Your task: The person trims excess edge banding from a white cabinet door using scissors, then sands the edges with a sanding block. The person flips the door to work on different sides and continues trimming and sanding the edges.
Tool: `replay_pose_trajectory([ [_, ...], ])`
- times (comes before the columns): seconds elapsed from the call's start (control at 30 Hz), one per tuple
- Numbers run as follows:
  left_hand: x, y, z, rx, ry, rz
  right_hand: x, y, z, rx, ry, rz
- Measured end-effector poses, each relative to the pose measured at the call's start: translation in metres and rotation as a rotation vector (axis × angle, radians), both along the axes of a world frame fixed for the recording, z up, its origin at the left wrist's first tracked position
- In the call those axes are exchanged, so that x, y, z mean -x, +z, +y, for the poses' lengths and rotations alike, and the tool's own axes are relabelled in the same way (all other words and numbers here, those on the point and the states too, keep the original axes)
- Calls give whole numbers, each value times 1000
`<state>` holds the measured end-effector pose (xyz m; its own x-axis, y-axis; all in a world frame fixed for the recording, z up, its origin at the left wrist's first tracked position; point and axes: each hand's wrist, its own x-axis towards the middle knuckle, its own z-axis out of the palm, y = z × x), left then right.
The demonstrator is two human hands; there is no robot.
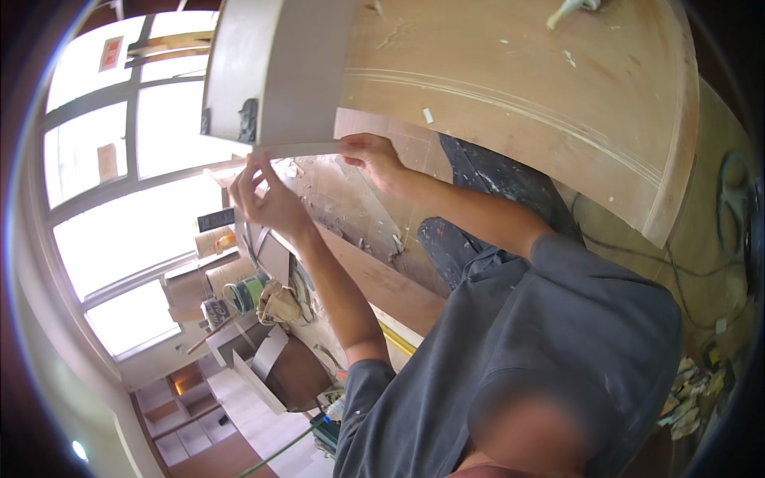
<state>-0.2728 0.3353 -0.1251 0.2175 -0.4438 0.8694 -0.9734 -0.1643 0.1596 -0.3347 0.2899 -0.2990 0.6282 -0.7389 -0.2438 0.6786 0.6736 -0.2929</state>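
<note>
Head view: left hand (272, 197) and right hand (374, 162) pinch a thin strip (299, 149) along a smooth box (296, 76)

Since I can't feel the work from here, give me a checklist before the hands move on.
1. Left hand at the pale strip's left end: ok.
2. Right hand at its right end: ok.
3. Strip firmly fixed to the grey box: cannot tell.
4. Bench free of scraps: not ok, several lie on it.
5. Floor free of cables: not ok, some lie at right.
</note>
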Motion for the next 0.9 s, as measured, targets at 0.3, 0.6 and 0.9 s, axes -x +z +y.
replay_pose_trajectory([
  [0.3,0,3,0,-5,-9,39,-3,5,3,31,-64,53],
  [0.6,-2,9,3,-88,8,3,-6,-2,-2,64,-78,20],
  [0.9,0,13,2,-93,-18,23,-6,-4,-7,69,-26,15],
])
